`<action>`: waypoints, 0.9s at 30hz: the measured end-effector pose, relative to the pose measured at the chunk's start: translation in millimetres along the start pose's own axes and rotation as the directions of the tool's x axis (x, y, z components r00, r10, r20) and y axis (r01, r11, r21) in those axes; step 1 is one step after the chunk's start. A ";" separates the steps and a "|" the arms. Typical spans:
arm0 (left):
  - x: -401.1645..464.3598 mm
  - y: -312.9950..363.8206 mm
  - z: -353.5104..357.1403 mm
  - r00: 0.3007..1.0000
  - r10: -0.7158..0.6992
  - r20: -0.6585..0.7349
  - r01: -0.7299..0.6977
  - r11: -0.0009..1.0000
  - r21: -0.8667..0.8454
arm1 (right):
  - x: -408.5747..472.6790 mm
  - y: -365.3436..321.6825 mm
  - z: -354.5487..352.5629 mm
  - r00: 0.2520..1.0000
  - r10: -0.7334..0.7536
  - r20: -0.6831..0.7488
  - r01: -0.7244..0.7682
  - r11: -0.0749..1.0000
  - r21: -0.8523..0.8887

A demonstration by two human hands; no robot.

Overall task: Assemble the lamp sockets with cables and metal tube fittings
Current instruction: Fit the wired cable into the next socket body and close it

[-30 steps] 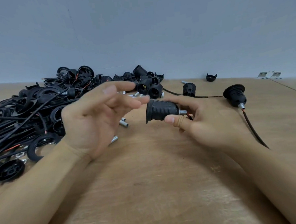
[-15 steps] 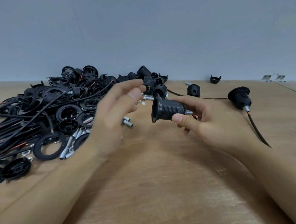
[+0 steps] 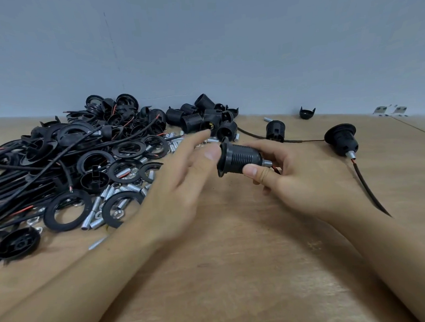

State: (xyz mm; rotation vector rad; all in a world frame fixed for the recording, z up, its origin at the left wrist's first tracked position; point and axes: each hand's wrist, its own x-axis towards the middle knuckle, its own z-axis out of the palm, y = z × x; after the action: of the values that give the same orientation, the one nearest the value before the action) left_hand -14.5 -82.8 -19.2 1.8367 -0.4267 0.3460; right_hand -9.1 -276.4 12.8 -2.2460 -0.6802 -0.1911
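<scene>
Left hand has swung in, fingers loose, while right hand pinches the light, ribbed socket by its body

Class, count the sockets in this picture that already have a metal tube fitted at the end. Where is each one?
2. One socket is held in the right hand at centre; the other socket lies on the table at right, cable attached. The pile may hide more.

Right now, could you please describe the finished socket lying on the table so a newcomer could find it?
Start at the big black pile of parts on the wooden table and look far right, past both hands. The finished socket lies alone there, a wide flange on top, with a metal tube and dark cable trailing toward the viewer.
</scene>
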 end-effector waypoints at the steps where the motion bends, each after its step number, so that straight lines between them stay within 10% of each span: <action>1: -6.0 3.8 1.5 0.993 0.117 -0.019 -0.117 0.993 -0.008 | 0.5 1.4 0.1 1.000 0.004 -0.014 -0.004 1.000 -0.018; 4: -9.4 7.0 -1.7 0.939 0.313 -0.140 -0.315 0.949 0.015 | 2.4 7.2 2.0 0.998 0.002 -0.061 -0.006 0.998 -0.066; 8: -8.2 4.2 -2.5 0.942 0.254 -0.221 -0.235 0.966 0.109 | 14.0 30.5 1.6 0.960 0.189 -0.206 -0.176 0.981 0.080; 16: -9.8 -0.5 -0.3 0.965 0.185 -0.188 -0.122 0.946 0.301 | 23.9 67.5 -24.9 0.521 0.574 -0.632 -0.556 0.790 0.259; 20: -6.3 -5.5 -6.6 0.960 0.178 -0.214 -0.068 0.896 0.438 | 22.9 58.2 -21.4 0.582 0.511 -0.633 -0.610 0.789 0.075; 27: 2.0 -14.0 -32.9 0.964 -0.054 -0.260 0.254 0.471 0.845 | 19.3 51.1 -5.1 0.777 0.264 -0.572 -0.402 0.907 -0.128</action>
State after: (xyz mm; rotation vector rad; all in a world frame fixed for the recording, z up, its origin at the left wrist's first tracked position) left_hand -7.1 -47.8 -20.4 2.8014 0.1378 0.7108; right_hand 34.6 -300.9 -9.7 -2.3341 0.0653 -0.7378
